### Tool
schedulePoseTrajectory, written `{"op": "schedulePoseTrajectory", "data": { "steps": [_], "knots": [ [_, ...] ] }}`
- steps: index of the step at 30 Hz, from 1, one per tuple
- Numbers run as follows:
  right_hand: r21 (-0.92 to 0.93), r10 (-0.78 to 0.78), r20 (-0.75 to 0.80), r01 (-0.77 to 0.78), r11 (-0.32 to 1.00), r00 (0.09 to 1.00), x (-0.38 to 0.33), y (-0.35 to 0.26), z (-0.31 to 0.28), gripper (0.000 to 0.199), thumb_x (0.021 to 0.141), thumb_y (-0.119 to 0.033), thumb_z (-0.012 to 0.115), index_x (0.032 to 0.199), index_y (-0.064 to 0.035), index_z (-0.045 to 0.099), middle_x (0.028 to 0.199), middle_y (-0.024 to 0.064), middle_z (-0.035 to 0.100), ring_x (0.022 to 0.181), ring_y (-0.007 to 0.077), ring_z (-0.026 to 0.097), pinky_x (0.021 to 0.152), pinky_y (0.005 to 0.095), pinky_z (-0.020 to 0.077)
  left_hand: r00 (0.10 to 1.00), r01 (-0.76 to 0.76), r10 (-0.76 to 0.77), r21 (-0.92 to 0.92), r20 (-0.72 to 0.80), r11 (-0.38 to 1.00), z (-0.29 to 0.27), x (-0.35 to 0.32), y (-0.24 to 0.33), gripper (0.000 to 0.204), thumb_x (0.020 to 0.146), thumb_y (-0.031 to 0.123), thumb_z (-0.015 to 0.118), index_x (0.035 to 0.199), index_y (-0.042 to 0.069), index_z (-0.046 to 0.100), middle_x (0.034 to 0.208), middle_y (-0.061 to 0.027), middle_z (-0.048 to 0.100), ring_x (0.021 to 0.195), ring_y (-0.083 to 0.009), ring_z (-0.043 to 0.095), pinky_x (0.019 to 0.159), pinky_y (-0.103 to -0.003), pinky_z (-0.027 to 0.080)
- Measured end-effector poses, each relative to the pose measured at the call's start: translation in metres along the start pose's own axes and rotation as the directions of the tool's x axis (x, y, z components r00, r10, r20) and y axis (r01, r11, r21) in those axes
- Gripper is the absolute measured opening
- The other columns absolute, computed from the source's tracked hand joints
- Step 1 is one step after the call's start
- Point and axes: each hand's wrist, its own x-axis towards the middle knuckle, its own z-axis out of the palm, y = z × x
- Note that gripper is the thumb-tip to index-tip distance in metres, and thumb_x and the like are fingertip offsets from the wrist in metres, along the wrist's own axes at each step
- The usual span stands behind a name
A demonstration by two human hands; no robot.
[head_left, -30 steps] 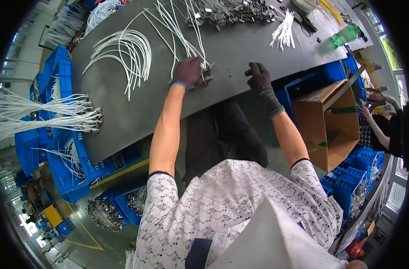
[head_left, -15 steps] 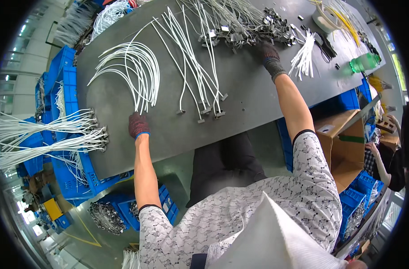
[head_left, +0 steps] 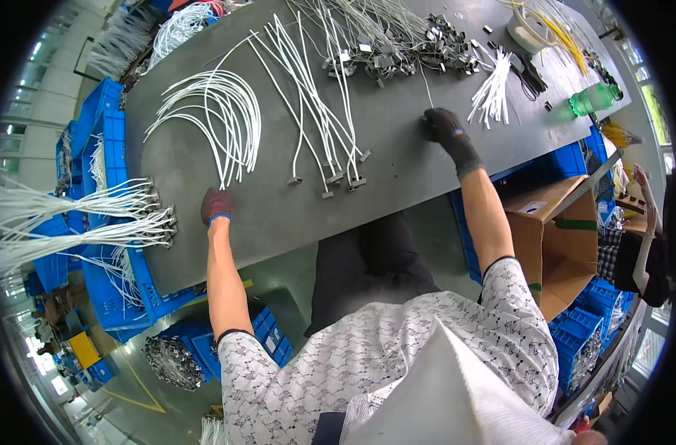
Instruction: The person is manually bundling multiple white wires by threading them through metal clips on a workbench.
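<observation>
My left hand (head_left: 217, 205), in a dark red knit glove, is closed at the lower ends of a curved bunch of white cables (head_left: 238, 119). One cable end reaches its fingertips; what lies inside the fingers is hidden. In a dark glove, my right hand (head_left: 445, 127) is closed above the tabletop. A thin grey wire (head_left: 426, 85) runs to its fingers from a heap of grey wires with metal-looking clips (head_left: 382, 63). Between my hands lie several straighter white cables (head_left: 308, 96) with small grey end pieces (head_left: 336, 178) toward me.
The dark grey table (head_left: 278, 222) ends near my body. A short white bundle (head_left: 492, 93), black-handled tool (head_left: 529, 78), tape roll (head_left: 527, 30) and green bottle (head_left: 596, 99) lie right. Cable bundles (head_left: 100, 230) rest over blue crates (head_left: 104, 289) left; a cardboard box (head_left: 542, 237) stands right.
My right hand has drawn back toward me from the heap, with a thin wire now stretched behind it. My left hand has shifted slightly left beside the curved cables.
</observation>
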Motion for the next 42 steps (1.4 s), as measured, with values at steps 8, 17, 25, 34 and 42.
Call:
{"op": "schedulePoseTrajectory", "data": {
  "steps": [8, 17, 25, 34, 42],
  "knots": [
    [0.372, 0.36, -0.248, -0.255, 0.893, 0.899, -0.247, -0.011, 0.054, 0.027, 0.094, -0.017, 0.061, 0.111, 0.0031, 0.062, 0.092, 0.0157, 0.068, 0.074, 0.0265, 0.065, 0.068, 0.0395, 0.0532, 0.955, 0.17, 0.02, -0.6, 0.297, 0.782, -0.018, -0.055, -0.01, 0.022, 0.09, 0.022, 0.067, 0.097, 0.002, 0.073, 0.079, -0.0097, 0.071, 0.062, -0.0228, 0.069, 0.055, -0.04, 0.057],
    [-0.484, 0.376, 0.427, -0.144, 0.863, 0.822, -0.499, 0.082, 0.113, 0.024, 0.091, -0.017, 0.055, 0.103, -0.0038, 0.07, 0.096, 0.0229, 0.07, 0.095, 0.0423, 0.067, 0.081, 0.0474, 0.0535, 0.658, 0.515, 0.588, -0.851, 0.471, 0.104, -0.053, -0.205, 0.067, 0.024, 0.092, 0.014, 0.07, 0.115, 0.006, 0.067, 0.092, -0.002, 0.064, 0.074, -0.0103, 0.059, 0.065, -0.027, 0.051],
    [-0.256, 0.18, -0.001, -0.174, 0.951, 0.984, -0.458, 0.011, 0.123, 0.022, 0.091, -0.009, 0.051, 0.102, -0.0076, 0.069, 0.1, 0.0221, 0.068, 0.099, 0.0419, 0.065, 0.084, 0.048, 0.0523, 0.629, 0.556, 0.683, -0.829, 0.371, -0.061, 0.023, -0.258, 0.284, 0.012, 0.096, 0.012, 0.063, 0.102, 0.003, 0.06, 0.09, -0.0081, 0.065, 0.079, -0.0214, 0.07, 0.072, -0.038, 0.063],
    [-0.499, 0.442, 0.152, -0.317, 0.807, 0.884, -0.478, 0.037, 0.102, 0.023, 0.089, -0.01, 0.054, 0.104, -0.0106, 0.07, 0.098, 0.0196, 0.07, 0.095, 0.0424, 0.067, 0.082, 0.0497, 0.0533, 0.979, -0.002, 0.176, -0.863, -0.105, -0.505, -0.042, -0.198, 0.356, 0.015, 0.098, 0.013, 0.059, 0.093, -0.001, 0.061, 0.079, -0.0104, 0.069, 0.064, -0.0202, 0.069, 0.061, -0.036, 0.061],
    [-0.431, 0.441, 0.11, -0.357, 0.829, 0.891, -0.477, 0.029, 0.101, 0.023, 0.09, -0.011, 0.053, 0.105, -0.0086, 0.07, 0.1, 0.0216, 0.07, 0.096, 0.0421, 0.067, 0.084, 0.0493, 0.0537, 0.963, -0.093, 0.197, -0.911, -0.184, -0.401, -0.028, -0.194, 0.332, 0.016, 0.099, 0.013, 0.06, 0.09, 0.0, 0.061, 0.076, -0.0104, 0.069, 0.064, -0.0195, 0.068, 0.062, -0.035, 0.061]
  ]
}}
